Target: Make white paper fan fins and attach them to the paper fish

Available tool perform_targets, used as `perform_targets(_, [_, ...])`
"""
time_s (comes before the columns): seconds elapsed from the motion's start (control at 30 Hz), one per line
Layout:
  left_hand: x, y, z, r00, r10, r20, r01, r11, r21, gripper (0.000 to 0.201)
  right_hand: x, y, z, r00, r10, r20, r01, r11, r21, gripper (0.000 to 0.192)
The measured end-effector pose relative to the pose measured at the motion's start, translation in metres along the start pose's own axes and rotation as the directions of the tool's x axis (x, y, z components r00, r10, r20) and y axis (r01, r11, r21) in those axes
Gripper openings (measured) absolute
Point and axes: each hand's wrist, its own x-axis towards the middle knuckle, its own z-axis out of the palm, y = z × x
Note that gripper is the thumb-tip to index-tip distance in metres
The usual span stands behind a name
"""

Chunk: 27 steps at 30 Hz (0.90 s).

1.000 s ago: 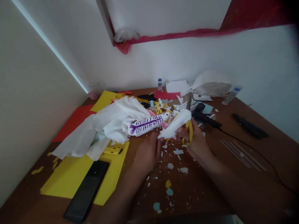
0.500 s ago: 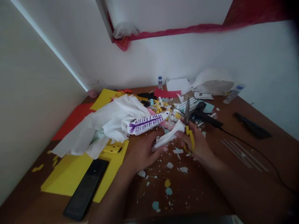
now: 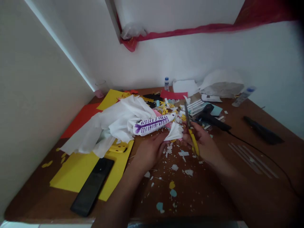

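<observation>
My left hand (image 3: 149,148) holds a small folded white paper piece (image 3: 174,133) over the brown table (image 3: 213,190). My right hand (image 3: 204,144) grips yellow-handled scissors (image 3: 191,131), blades pointing up and away, right beside the paper's right edge. Just behind the paper lies a white roll with purple marker lines (image 3: 153,123). Paper scraps (image 3: 180,164) lie scattered under both hands.
A heap of white tissue (image 3: 111,126) lies on yellow sheets (image 3: 76,171) and a red sheet (image 3: 80,117) at left. A black phone (image 3: 92,186) rests near the front edge. A black glue gun (image 3: 212,118) with cord, glue sticks (image 3: 251,156) and bottles stand at right and back.
The white paper has been turned and drawn closer in my left hand. The scissors have tilted upright, from lying across the paper to standing beside its right edge.
</observation>
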Motion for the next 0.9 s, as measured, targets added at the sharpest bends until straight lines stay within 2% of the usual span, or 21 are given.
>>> perform_targets(0.1, [-0.001,-0.006,0.002,0.994,-0.004,-0.109,0.023,0.985,0.171,0.042,0.001,-0.001,-0.006,0.998,-0.066,0.002,0.066,0.998,-0.011,0.059])
perform_targets(0.23, [-0.003,-0.005,0.004,0.994,-0.008,-0.11,0.043,0.946,0.321,0.043,-0.003,-0.001,-0.007,0.994,-0.096,0.052,0.096,0.995,-0.001,0.059])
perform_targets(0.37, [-0.004,0.002,0.005,0.996,0.051,-0.077,-0.019,0.928,0.371,0.047,-0.002,0.009,-0.007,0.993,-0.009,0.118,0.009,1.0,0.005,0.076])
perform_targets(0.5, [-0.005,0.006,0.011,0.997,0.072,-0.036,-0.054,0.926,0.374,0.053,0.003,0.024,-0.008,0.968,0.107,0.226,-0.124,0.99,0.064,0.087])
perform_targets(0.6, [-0.004,0.008,0.016,1.0,0.014,-0.007,-0.011,0.948,0.317,0.044,0.004,0.023,-0.011,0.964,0.101,0.245,-0.126,0.988,0.086,0.088])
perform_targets(0.77, [0.001,0.012,0.008,0.999,-0.007,-0.04,0.007,1.0,0.017,0.032,-0.001,-0.001,-0.019,0.994,-0.069,0.089,0.073,0.996,-0.046,0.068])
perform_targets(0.9, [0.002,0.015,-0.001,0.998,-0.039,0.057,0.049,0.981,-0.186,0.032,-0.006,-0.015,-0.014,0.996,-0.069,0.048,0.073,0.992,-0.1,0.079])
